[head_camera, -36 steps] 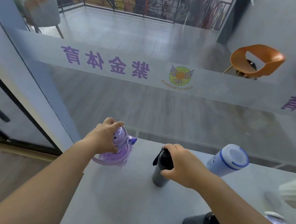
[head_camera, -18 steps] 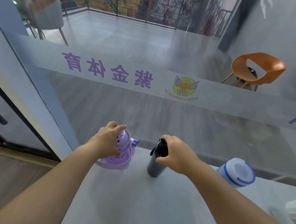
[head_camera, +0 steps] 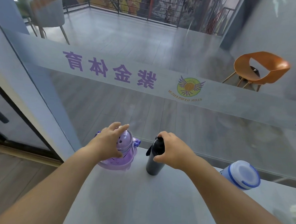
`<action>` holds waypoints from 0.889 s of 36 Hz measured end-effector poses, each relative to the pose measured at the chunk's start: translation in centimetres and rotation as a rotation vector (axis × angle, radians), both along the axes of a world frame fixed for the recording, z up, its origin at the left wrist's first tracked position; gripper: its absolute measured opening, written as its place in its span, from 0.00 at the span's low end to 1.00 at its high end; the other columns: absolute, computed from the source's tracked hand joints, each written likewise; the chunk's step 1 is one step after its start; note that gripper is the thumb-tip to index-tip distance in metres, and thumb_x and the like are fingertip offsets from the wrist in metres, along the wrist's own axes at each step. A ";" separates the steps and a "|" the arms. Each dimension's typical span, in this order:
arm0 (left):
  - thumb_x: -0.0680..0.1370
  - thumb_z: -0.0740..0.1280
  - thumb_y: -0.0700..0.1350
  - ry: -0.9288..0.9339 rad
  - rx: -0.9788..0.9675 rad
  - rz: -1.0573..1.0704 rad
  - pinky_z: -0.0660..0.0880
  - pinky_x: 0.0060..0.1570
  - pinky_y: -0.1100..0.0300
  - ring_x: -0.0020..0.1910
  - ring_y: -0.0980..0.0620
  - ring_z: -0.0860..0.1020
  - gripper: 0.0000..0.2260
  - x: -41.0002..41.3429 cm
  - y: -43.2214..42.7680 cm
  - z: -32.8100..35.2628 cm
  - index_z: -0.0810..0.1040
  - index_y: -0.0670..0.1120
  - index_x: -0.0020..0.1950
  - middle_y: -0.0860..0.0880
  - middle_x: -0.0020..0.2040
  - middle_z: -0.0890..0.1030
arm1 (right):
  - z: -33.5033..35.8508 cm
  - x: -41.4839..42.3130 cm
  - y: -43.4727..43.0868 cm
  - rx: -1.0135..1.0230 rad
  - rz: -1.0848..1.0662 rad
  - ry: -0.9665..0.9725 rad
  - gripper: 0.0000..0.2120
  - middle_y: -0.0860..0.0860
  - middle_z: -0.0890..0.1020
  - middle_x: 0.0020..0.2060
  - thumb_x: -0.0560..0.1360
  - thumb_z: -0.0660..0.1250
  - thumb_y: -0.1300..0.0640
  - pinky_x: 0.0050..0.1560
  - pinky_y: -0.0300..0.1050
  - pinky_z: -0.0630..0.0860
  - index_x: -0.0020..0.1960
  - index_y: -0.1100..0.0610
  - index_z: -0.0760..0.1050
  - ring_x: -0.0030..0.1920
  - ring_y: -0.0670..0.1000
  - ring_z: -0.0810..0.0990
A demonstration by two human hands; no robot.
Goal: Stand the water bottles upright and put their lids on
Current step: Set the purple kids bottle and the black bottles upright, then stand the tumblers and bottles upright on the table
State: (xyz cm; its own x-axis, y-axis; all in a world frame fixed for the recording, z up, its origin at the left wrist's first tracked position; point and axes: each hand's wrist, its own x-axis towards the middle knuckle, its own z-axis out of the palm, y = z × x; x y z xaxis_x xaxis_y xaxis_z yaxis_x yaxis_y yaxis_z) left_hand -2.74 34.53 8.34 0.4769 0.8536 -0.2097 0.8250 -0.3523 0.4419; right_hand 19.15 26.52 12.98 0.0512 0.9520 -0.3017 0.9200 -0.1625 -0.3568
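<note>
Both bottles stand upright at the desk's [head_camera: 140,203] far edge, the left hand [head_camera: 107,142] cupping the purple bottle's [head_camera: 124,153] domed lid and the right hand [head_camera: 172,151] gripping the black bottle's [head_camera: 154,160] cap, seemingly seating lids; next likely the blue-and-white bottle [head_camera: 240,175].

Since a second ago the view has tipped upward, so the translucent purple dome-lidded bottle [head_camera: 121,150], the slim black bottle [head_camera: 155,160] and the white blue-banded bottle [head_camera: 240,175] sit lower in view. The dark and white items at the grey bench's [head_camera: 140,203] lower right have mostly left view.
</note>
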 end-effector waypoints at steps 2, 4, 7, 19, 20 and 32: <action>0.65 0.77 0.48 0.044 -0.011 -0.011 0.71 0.64 0.50 0.71 0.44 0.61 0.47 0.1 -0.1 0.3 0.50 0.59 0.75 0.52 0.76 0.52 | 0.1 0.0 0.0 -0.016 0.010 -0.006 0.28 0.53 0.72 0.56 0.67 0.72 0.49 0.53 0.52 0.77 0.63 0.52 0.65 0.54 0.56 0.73; 0.66 0.76 0.51 0.090 -0.020 -0.018 0.70 0.65 0.49 0.73 0.45 0.58 0.47 0.1 -0.2 0.7 0.48 0.60 0.75 0.52 0.77 0.50 | 0.3 -0.1 0.0 -0.035 0.034 -0.029 0.30 0.53 0.72 0.57 0.67 0.72 0.47 0.54 0.52 0.76 0.64 0.52 0.64 0.55 0.56 0.73; 0.68 0.73 0.55 0.170 0.003 -0.023 0.68 0.67 0.48 0.75 0.46 0.54 0.45 0.2 -0.3 1.6 0.48 0.59 0.76 0.52 0.78 0.48 | 0.8 -0.1 -0.1 -0.036 0.067 -0.055 0.34 0.53 0.70 0.61 0.67 0.72 0.42 0.57 0.53 0.75 0.67 0.52 0.63 0.60 0.56 0.71; 0.74 0.66 0.57 0.183 0.259 -0.001 0.75 0.51 0.56 0.50 0.49 0.76 0.18 0.4 -4.0 6.4 0.73 0.55 0.63 0.53 0.59 0.77 | 5.6 3.0 -4.2 0.107 0.117 -0.077 0.26 0.51 0.73 0.65 0.75 0.66 0.46 0.61 0.52 0.72 0.69 0.52 0.66 0.63 0.54 0.73; 0.74 0.66 0.57 0.190 0.267 -0.004 0.75 0.48 0.57 0.46 0.49 0.74 0.17 0.6 -4.7 6.7 0.74 0.54 0.60 0.53 0.57 0.78 | 5.8 3.5 -4.9 0.115 0.111 -0.080 0.26 0.50 0.74 0.64 0.75 0.66 0.45 0.61 0.52 0.72 0.69 0.51 0.66 0.62 0.53 0.73; 0.73 0.66 0.59 0.087 0.169 -0.114 0.75 0.52 0.57 0.51 0.56 0.77 0.15 5.9 -15.5 6.5 0.75 0.57 0.58 0.60 0.54 0.78 | 5.5 10.8 -17.0 0.051 -0.076 -0.104 0.27 0.46 0.76 0.63 0.73 0.67 0.41 0.60 0.46 0.72 0.69 0.48 0.67 0.59 0.50 0.75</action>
